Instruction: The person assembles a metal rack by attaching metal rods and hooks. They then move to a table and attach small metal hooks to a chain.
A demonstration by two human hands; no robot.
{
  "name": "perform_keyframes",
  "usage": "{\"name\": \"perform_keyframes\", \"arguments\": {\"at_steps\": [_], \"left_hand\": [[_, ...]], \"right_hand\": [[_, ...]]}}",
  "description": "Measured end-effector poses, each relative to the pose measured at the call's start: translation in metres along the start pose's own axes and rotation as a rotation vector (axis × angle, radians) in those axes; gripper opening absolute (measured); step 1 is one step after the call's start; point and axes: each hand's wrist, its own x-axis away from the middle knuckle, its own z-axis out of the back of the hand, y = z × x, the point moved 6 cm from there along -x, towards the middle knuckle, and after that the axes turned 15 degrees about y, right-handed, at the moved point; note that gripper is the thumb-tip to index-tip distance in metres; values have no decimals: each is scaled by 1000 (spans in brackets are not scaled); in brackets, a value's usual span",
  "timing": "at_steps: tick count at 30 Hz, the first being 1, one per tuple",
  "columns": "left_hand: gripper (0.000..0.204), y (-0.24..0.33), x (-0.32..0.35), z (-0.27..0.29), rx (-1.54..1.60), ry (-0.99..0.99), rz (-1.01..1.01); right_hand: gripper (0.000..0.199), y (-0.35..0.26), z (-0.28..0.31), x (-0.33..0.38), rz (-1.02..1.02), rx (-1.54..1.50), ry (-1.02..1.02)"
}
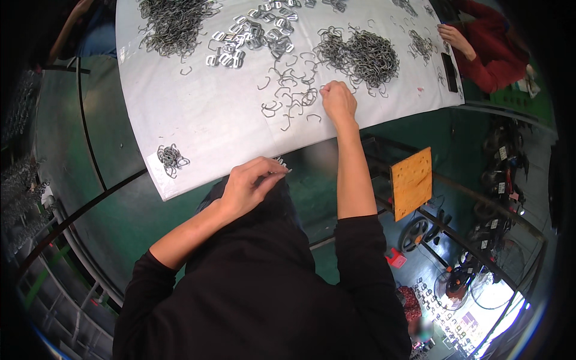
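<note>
My left hand (pixel 249 183) is closed in a pinch just off the table's near edge. A few small silver metal pieces (pixel 281 161) poke out at its fingertips; their full shape is hidden. Over the tabletop my right hand (pixel 339 101) is curled closed, back of the hand up, and its fingertips are hidden. Loose bent wire hooks (pixel 289 98) lie scattered just left of it. Beyond it is a dense heap of grey wire hooks (pixel 373 55).
Silver metal buckles (pixel 255 36) and another hook heap (pixel 171 27) lie farther back on the white-covered table (pixel 198 114). A small hook pile (pixel 171 159) sits at the near left corner. Another person's hand (pixel 455 39) rests at the right edge. A wooden-topped stool (pixel 412 183) stands right.
</note>
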Motion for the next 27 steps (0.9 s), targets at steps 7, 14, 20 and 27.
{"name": "perform_keyframes", "arguments": {"at_steps": [7,14,20,27], "left_hand": [[15,2,1,-4,28,27,-19],[14,4,2,-6,3,-3,-23],[12,-1,2,-6,139,37,16],[12,4,6,-6,140,28,-67]], "right_hand": [[13,5,16,49,-480,-929,-80],[10,-51,104,163,-679,-1262,134],[11,-86,128,203,-665,-1245,275],[13,-93,121,209,-610,-1204,451]]}}
